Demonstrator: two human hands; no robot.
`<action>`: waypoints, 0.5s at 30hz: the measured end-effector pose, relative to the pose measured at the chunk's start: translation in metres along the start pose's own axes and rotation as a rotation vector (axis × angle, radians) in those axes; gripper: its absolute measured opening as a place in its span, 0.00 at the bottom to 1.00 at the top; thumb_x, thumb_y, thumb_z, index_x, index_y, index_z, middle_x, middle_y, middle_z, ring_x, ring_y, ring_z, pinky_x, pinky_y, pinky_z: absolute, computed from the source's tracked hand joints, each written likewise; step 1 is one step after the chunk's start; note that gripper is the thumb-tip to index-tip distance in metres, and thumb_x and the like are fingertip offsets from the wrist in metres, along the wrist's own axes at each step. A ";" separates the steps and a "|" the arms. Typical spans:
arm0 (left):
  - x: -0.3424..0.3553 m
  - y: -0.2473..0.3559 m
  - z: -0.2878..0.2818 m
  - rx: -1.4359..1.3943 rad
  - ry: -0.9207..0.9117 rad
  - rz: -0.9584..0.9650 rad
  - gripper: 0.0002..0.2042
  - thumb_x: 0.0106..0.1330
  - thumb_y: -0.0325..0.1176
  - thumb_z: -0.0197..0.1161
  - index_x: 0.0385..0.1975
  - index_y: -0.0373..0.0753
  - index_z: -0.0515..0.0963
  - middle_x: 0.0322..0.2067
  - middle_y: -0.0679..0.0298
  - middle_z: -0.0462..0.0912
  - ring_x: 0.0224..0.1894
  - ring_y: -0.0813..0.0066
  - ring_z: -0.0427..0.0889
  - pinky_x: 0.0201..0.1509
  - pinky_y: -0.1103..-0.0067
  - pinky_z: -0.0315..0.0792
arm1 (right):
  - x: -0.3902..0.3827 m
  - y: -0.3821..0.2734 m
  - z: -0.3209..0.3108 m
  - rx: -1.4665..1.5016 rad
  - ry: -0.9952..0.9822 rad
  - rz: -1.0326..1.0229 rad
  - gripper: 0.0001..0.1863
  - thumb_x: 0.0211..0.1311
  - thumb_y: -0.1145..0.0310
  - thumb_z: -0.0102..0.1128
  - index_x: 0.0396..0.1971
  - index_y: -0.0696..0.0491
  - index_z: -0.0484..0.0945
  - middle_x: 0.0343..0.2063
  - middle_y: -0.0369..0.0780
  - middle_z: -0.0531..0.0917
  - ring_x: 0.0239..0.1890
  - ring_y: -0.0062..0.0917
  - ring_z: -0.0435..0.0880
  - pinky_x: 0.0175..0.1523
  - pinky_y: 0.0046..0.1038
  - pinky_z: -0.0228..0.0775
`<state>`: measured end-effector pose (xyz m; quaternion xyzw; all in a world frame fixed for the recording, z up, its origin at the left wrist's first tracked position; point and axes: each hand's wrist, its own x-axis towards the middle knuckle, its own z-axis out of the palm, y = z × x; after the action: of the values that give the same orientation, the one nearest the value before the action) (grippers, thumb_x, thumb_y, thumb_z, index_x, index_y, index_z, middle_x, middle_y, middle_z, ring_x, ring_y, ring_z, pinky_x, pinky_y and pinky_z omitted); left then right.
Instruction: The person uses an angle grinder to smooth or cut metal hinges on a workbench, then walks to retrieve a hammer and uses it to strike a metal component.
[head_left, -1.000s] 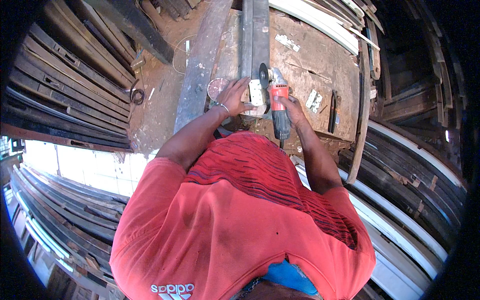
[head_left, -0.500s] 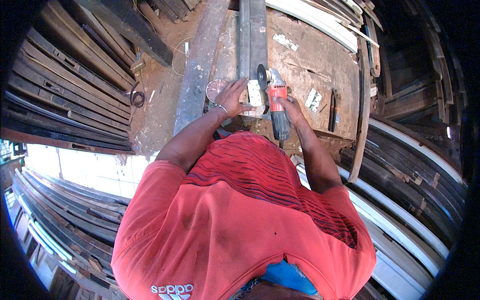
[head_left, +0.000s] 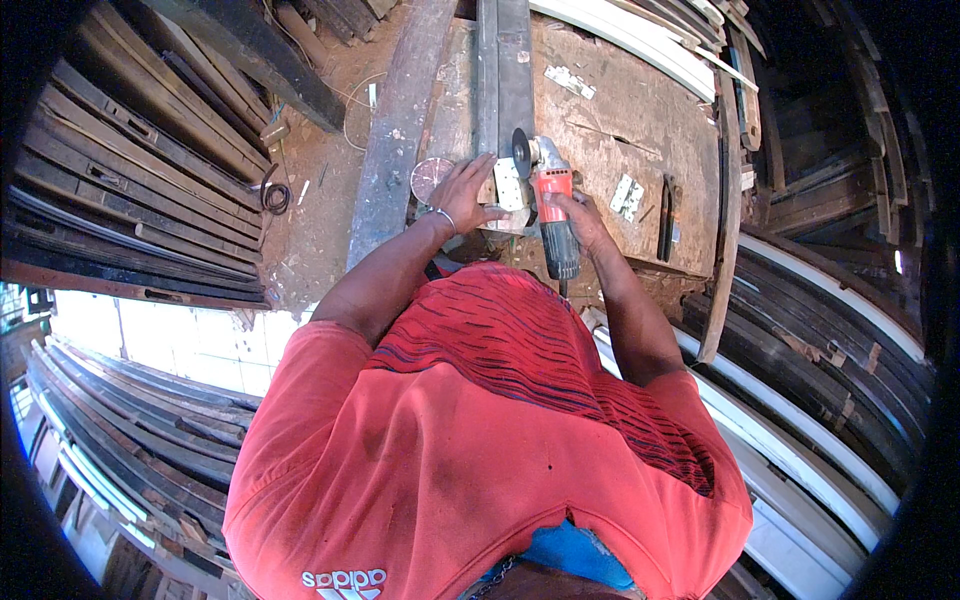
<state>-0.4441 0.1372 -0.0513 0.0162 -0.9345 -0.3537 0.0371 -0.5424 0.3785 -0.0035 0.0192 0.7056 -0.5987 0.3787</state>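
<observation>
My right hand (head_left: pixel 582 220) is wrapped round the body of an orange and dark grey angle grinder (head_left: pixel 552 184). The grinder's dark disc (head_left: pixel 521 154) stands on edge beside the top of a pale metal hinge (head_left: pixel 508 186) with holes in it. Whether the disc touches the hinge or spins, I cannot tell. My left hand (head_left: pixel 463 193) lies flat with fingers stretched, pressing beside the hinge at the near end of a long dark timber piece (head_left: pixel 514 85). Its thumb points toward the hinge. A round reddish disc (head_left: pixel 428 178) lies partly behind this hand.
More hinges (head_left: pixel 627 197) lie on the worn wooden board (head_left: pixel 625 110) to the right, near a dark slim tool (head_left: pixel 666 218). Another pale hinge (head_left: pixel 570 82) is farther off. A thick plank (head_left: pixel 392 150) edges the left. Stacked timber lengths (head_left: pixel 130 190) line both sides.
</observation>
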 end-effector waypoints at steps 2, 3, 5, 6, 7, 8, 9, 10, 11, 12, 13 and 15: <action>0.000 0.001 -0.001 0.001 -0.005 -0.008 0.53 0.46 0.59 0.76 0.72 0.42 0.58 0.69 0.52 0.63 0.70 0.51 0.62 0.73 0.63 0.58 | 0.002 0.003 -0.002 -0.008 0.002 0.000 0.29 0.51 0.54 0.72 0.46 0.61 0.78 0.35 0.41 0.83 0.33 0.25 0.83 0.38 0.29 0.76; 0.000 0.001 -0.001 0.001 -0.005 -0.008 0.53 0.46 0.59 0.76 0.72 0.42 0.58 0.69 0.52 0.63 0.70 0.51 0.62 0.73 0.63 0.58 | 0.003 0.004 -0.003 -0.018 0.002 0.000 0.29 0.51 0.54 0.72 0.46 0.61 0.78 0.35 0.41 0.83 0.33 0.25 0.83 0.39 0.29 0.76; 0.000 0.000 0.000 0.009 -0.005 -0.006 0.53 0.46 0.59 0.76 0.71 0.42 0.58 0.69 0.52 0.63 0.70 0.52 0.62 0.73 0.63 0.58 | 0.005 0.005 -0.003 -0.018 0.003 -0.006 0.29 0.52 0.54 0.72 0.47 0.61 0.78 0.35 0.41 0.83 0.33 0.25 0.83 0.39 0.29 0.76; 0.000 0.000 0.000 0.008 -0.005 -0.006 0.53 0.46 0.59 0.76 0.71 0.42 0.58 0.69 0.52 0.63 0.70 0.52 0.62 0.73 0.63 0.58 | 0.005 0.005 -0.003 -0.018 0.004 -0.012 0.29 0.52 0.54 0.72 0.47 0.61 0.78 0.35 0.41 0.83 0.34 0.25 0.83 0.39 0.29 0.76; 0.000 0.000 0.000 0.010 -0.010 -0.008 0.53 0.46 0.59 0.76 0.71 0.42 0.58 0.69 0.53 0.63 0.70 0.52 0.62 0.73 0.63 0.58 | 0.004 0.005 -0.003 -0.018 0.004 -0.012 0.29 0.52 0.54 0.72 0.47 0.61 0.78 0.35 0.41 0.83 0.34 0.25 0.83 0.39 0.29 0.76; 0.000 0.000 0.000 0.012 -0.014 -0.010 0.53 0.46 0.59 0.76 0.71 0.42 0.58 0.69 0.53 0.63 0.70 0.52 0.62 0.73 0.63 0.58 | 0.004 0.005 -0.003 -0.011 -0.003 -0.003 0.29 0.52 0.55 0.72 0.47 0.61 0.78 0.36 0.41 0.83 0.34 0.25 0.83 0.39 0.30 0.76; 0.000 0.000 -0.001 0.012 -0.014 -0.010 0.53 0.46 0.59 0.76 0.71 0.42 0.58 0.69 0.53 0.63 0.70 0.52 0.62 0.73 0.63 0.58 | 0.003 0.003 -0.002 -0.005 -0.009 0.006 0.29 0.53 0.55 0.72 0.47 0.61 0.78 0.36 0.41 0.83 0.34 0.26 0.83 0.39 0.30 0.76; 0.000 0.001 -0.001 0.007 -0.016 -0.014 0.53 0.46 0.59 0.76 0.71 0.41 0.58 0.69 0.53 0.62 0.70 0.52 0.62 0.73 0.62 0.58 | 0.003 0.002 -0.002 -0.006 -0.009 0.006 0.29 0.53 0.55 0.72 0.47 0.61 0.78 0.36 0.41 0.83 0.34 0.26 0.83 0.39 0.30 0.76; 0.000 0.001 -0.002 0.001 -0.018 -0.018 0.53 0.46 0.59 0.76 0.71 0.41 0.58 0.69 0.54 0.62 0.70 0.51 0.61 0.73 0.62 0.58 | 0.002 0.001 -0.001 -0.010 0.000 0.002 0.28 0.53 0.55 0.71 0.47 0.61 0.78 0.36 0.41 0.83 0.34 0.25 0.83 0.39 0.30 0.76; 0.000 0.002 -0.002 0.001 -0.017 -0.018 0.53 0.46 0.59 0.76 0.71 0.41 0.58 0.69 0.54 0.62 0.70 0.51 0.61 0.73 0.62 0.58 | 0.001 0.001 0.000 -0.013 0.009 -0.003 0.28 0.53 0.56 0.71 0.48 0.60 0.78 0.36 0.41 0.83 0.34 0.25 0.83 0.39 0.29 0.76; 0.000 0.002 -0.003 0.004 -0.016 -0.016 0.53 0.46 0.59 0.76 0.71 0.41 0.58 0.69 0.54 0.62 0.70 0.52 0.61 0.73 0.62 0.58 | 0.002 0.001 0.000 -0.014 0.009 -0.003 0.28 0.53 0.56 0.71 0.48 0.60 0.78 0.36 0.41 0.83 0.34 0.25 0.83 0.39 0.29 0.76; 0.000 0.004 -0.004 0.008 -0.015 -0.014 0.53 0.46 0.59 0.76 0.71 0.41 0.58 0.69 0.54 0.62 0.70 0.52 0.61 0.73 0.62 0.58 | 0.002 0.001 -0.001 0.001 0.005 0.017 0.28 0.53 0.55 0.72 0.47 0.61 0.78 0.35 0.41 0.83 0.34 0.25 0.83 0.39 0.29 0.76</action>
<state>-0.4437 0.1371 -0.0456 0.0203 -0.9359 -0.3505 0.0273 -0.5436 0.3789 -0.0055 0.0268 0.7058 -0.5960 0.3821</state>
